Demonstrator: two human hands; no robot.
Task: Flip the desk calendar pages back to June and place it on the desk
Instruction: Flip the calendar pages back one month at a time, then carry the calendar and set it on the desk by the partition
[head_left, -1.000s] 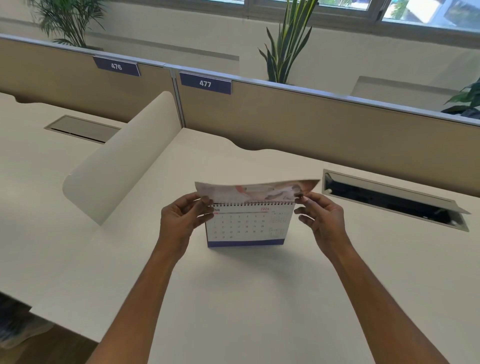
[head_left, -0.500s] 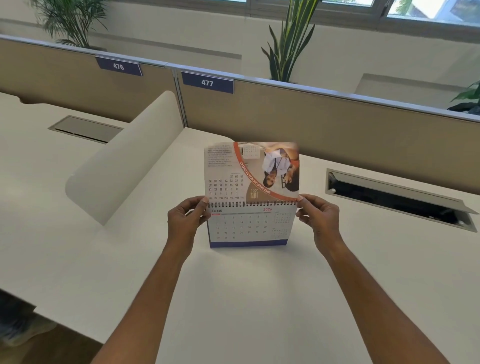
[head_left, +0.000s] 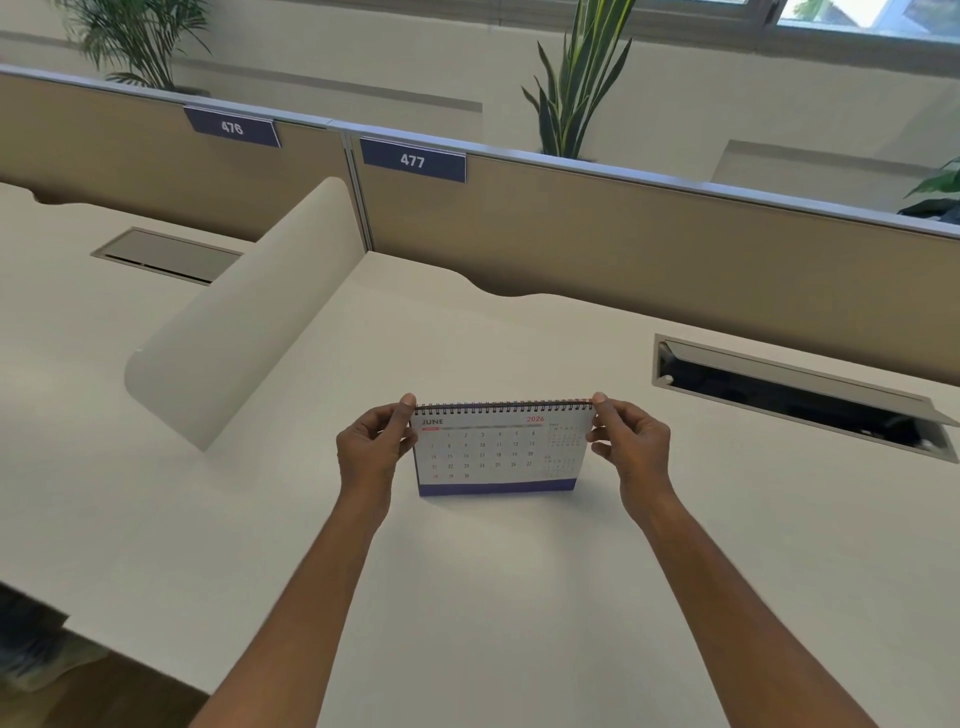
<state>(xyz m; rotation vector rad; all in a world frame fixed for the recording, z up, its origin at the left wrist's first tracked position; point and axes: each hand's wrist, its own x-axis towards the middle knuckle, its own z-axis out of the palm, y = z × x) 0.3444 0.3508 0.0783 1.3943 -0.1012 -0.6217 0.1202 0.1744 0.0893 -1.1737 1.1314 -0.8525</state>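
A desk calendar (head_left: 497, 451) stands upright on the pale tabletop (head_left: 467, 597), near the middle of the scene and a little toward the near edge. Its front page reads JUNE in dark letters at the upper left and 2026 in red at the upper right, with the date grid below and two small month grids down the right side. A dark blue band runs along the bottom of the page, and its lower edge appears to meet the tabletop. The spiral binding runs along the top edge.

The left hand (head_left: 371, 452) is closed on the upper left corner of the calendar, thumb and forefinger pinching at the end of the binding, the other fingers curled. The right hand (head_left: 631, 447) grips the upper right corner the same way. Both forearms reach in from the near edge.

To the left, a curved cream divider (head_left: 249, 322) rises from the tabletop and runs toward the far partition (head_left: 623, 249). On the partition's top rail are two dark blue number plates, 476 (head_left: 232, 127) and 477 (head_left: 412, 160). A cable slot (head_left: 800, 397) with its lid raised lies to the right of the calendar, well apart from it, and a shut one (head_left: 166, 255) lies far left. Beyond the partition stand leafy plants (head_left: 576, 78).
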